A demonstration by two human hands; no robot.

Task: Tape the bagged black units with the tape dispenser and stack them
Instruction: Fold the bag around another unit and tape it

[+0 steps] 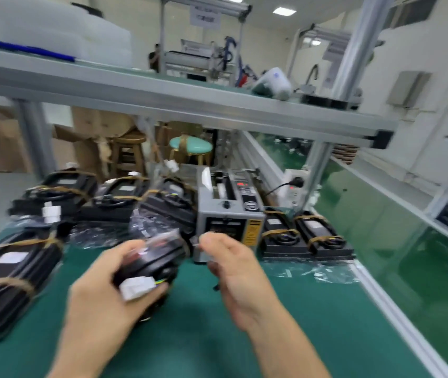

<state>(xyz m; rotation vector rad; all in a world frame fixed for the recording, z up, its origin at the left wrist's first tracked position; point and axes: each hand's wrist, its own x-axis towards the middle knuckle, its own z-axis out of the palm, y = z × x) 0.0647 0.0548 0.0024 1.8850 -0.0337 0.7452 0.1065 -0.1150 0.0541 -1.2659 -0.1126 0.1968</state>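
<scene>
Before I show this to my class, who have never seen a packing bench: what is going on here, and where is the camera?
The camera sits on the worker's head and looks down at both hands over a green bench. The left hand grips a bagged black unit with a white plug. The right hand is just in front of the grey tape dispenser, its fingers seemingly pinching a strip of tape, though blur hides it. More black units, already bound with brown tape, lie to the left, behind and right of the dispenser. A metal shelf runs overhead.
</scene>
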